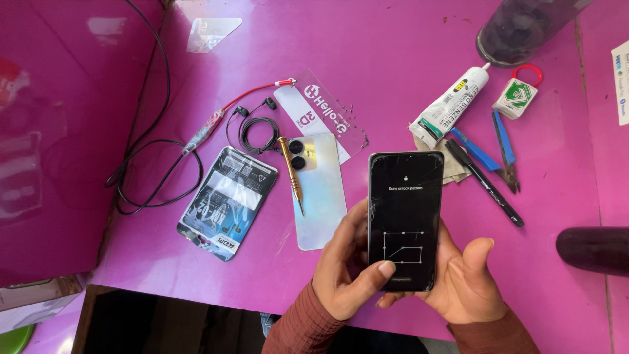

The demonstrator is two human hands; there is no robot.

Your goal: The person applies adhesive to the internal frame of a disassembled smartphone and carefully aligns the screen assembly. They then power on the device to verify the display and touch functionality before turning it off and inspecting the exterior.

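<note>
Both hands cradled one cracked phone [404,219]: left hand [347,272] gripping it, thumb on screen; right hand [468,282] cupped beneath. Beyond lay one screwdriver [291,172], one back cover [319,193], one glue tube [449,108].

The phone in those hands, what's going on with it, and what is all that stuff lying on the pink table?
This picture comes from a camera worn on a person's head, looking down at their own two hands. Both hands hold a black phone with a cracked screen. The left hand grips it from the side, and its thumb touches the screen, where a line pattern shows. The right hand cradles it from below. On the pink table lie the phone's shiny back cover, a small gold screwdriver resting across it, black earphones, a white glue tube, blue-handled pliers, a black pen and a silvery packet.
</note>
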